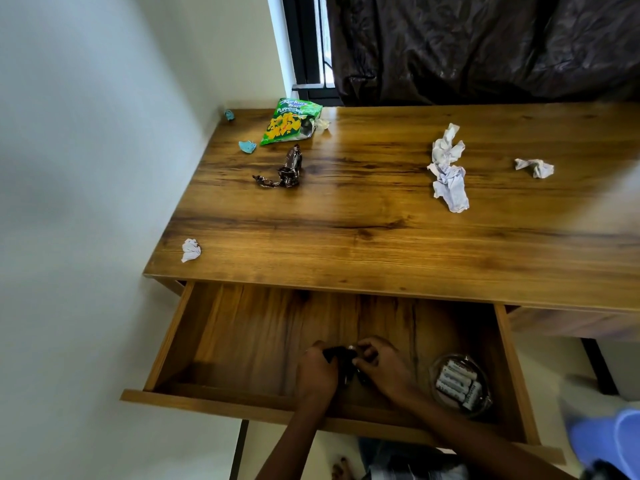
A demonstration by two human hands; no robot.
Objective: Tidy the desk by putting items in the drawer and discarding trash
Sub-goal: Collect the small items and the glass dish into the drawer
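Stowing step in hand, by the look of things: both hands down inside the open drawer (166,344), meeting over a small dark object (341,358) near the drawer's front middle. Left hand (317,374) curled round the object's left end; right hand (382,367) pinching its right end, with a small pale glint between the thumbs. Too dark and too covered to name with certainty; possibly a cable or a strap bundle.

Long axis of the dark object, as far as visible: roughly left to right between the two hands, with a further dark part dropping toward the near edge below the fingers. Which end leads cannot be told.

To the right in the same drawer, just beside the right wrist: a clear round container (460,384) of white AA batteries (455,382), lying side by side, long axes slanting from far left to near right.

Likely next call: setting the dark object flat on the drawer floor, clear of the battery container, and letting go with both hands. After that, the trash on the desk (363,237): green snack packet (292,121) at the far left, dark foil wrapper (289,168) nearer, two blue scraps (247,146), crumpled white paper (448,168) centre right, a smaller wad (535,167) further right, and one more wad (190,250) at the near left edge. All untouched, none yet discarded.
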